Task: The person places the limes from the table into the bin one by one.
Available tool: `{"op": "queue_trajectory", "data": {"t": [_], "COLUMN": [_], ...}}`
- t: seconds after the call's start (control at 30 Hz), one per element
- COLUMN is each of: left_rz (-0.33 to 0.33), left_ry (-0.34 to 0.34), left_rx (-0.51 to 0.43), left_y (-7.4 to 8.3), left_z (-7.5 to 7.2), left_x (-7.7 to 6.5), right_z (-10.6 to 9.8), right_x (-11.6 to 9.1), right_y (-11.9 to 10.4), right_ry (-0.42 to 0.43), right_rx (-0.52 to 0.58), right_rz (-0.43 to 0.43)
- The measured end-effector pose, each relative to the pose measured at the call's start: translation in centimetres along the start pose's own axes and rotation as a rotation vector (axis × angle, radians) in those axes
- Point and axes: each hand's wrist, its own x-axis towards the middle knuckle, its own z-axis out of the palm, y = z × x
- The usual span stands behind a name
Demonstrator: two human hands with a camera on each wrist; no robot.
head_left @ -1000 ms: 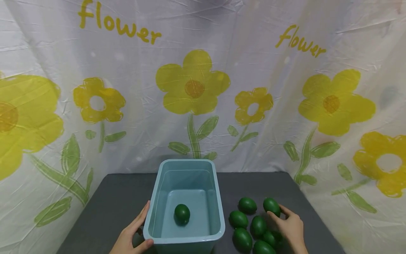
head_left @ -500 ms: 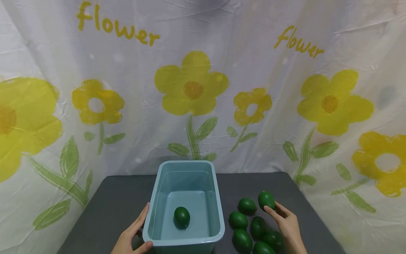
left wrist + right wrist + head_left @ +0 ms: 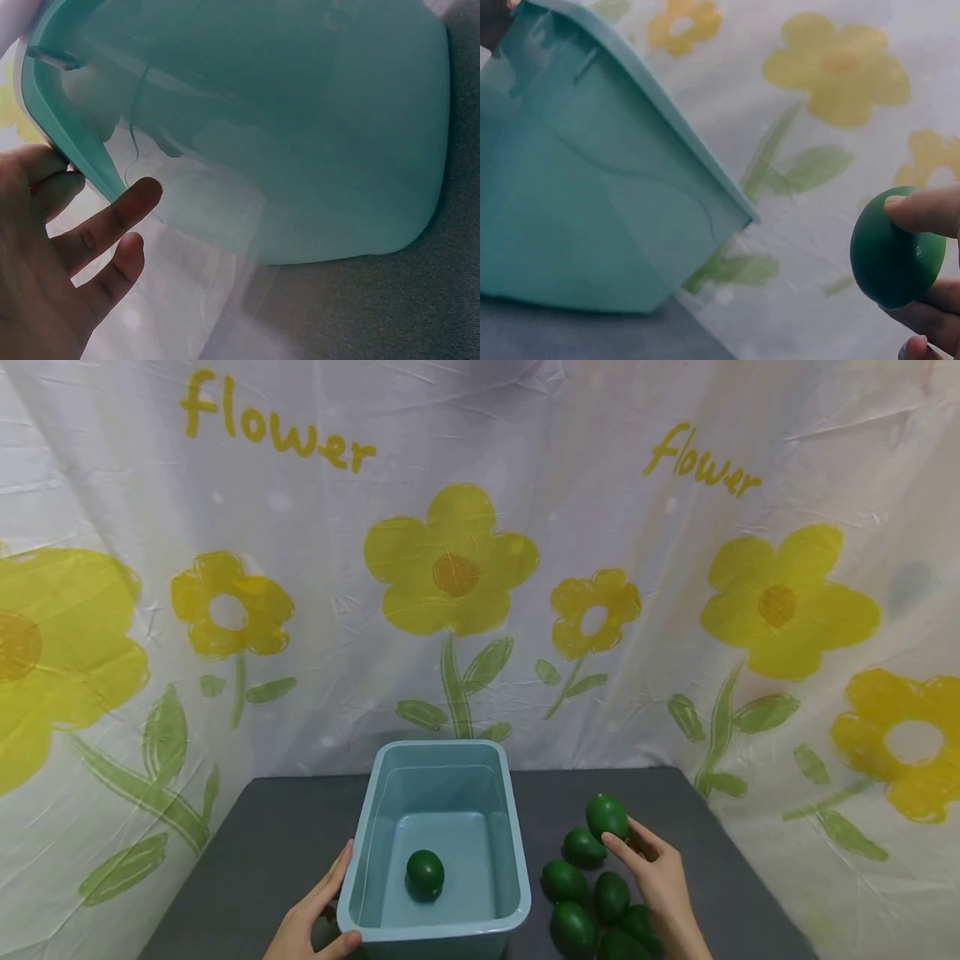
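A light blue plastic bin point(image 3: 442, 932) stands on the table with one glossy, dark green, egg-shaped fruit point(image 3: 425, 873) on its floor. My left hand point(image 3: 311, 910) holds the bin's near left corner, thumb on the front rim and index finger along the side. In the left wrist view, two fingers point(image 3: 112, 225) stick out beside the wall. Between thumb and fingers, my right hand point(image 3: 656, 868) pinches another such green fruit point(image 3: 606, 817), raised over the right side. The right wrist view shows this held fruit point(image 3: 892, 251) with the thumb pressed on its face.
Several more green fruits point(image 3: 573, 930) lie grouped right of the bin, below my right hand. The dark grey table point(image 3: 300, 827) ends at a white curtain point(image 3: 315, 702) with yellow flowers, which hangs behind and along both sides.
My right hand has lifted its green fruit and carried it leftward and slightly away from me, above the group. The left hand stays at the bin's corner.
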Motion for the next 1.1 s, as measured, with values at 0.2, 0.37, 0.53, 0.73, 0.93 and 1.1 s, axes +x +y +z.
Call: {"op": "queue_trajectory", "data": {"t": [0.2,0.37,0.53,0.73,0.93,1.1], "left_rz": [0.008,0.003,-0.006,0.019,0.012,-0.002], "left_ry": [0.000,0.000,-0.009,0.016,0.021,0.006], "left_rx": [0.010,-0.010,-0.010,0.045,0.019,0.019], "left_y": [0.2,0.4,0.2,0.1,0.0,0.1], "left_z": [-0.1,0.1,0.1,0.0,0.3,0.2], "left_x": [0.1,0.5,0.5,0.1,0.0,0.0], "right_z": [1.4,2.5,4.2,7.0,9.0,10.1], "right_x": [0.1,0.3,0.2,0.0,-0.4,-0.7], "right_y": [-1.0,-1.6,-2.2,-2.9,-3.0,-3.2], "right_ry": [-0.002,-0.016,-0.005,-0.019,-0.057,-0.095], "right_rx": [-0.014,0.024,0.057,0.091,0.125,0.153], "right_rz": [-0.068,-0.126,-0.161,-0.196,-0.221,-0.224]}}
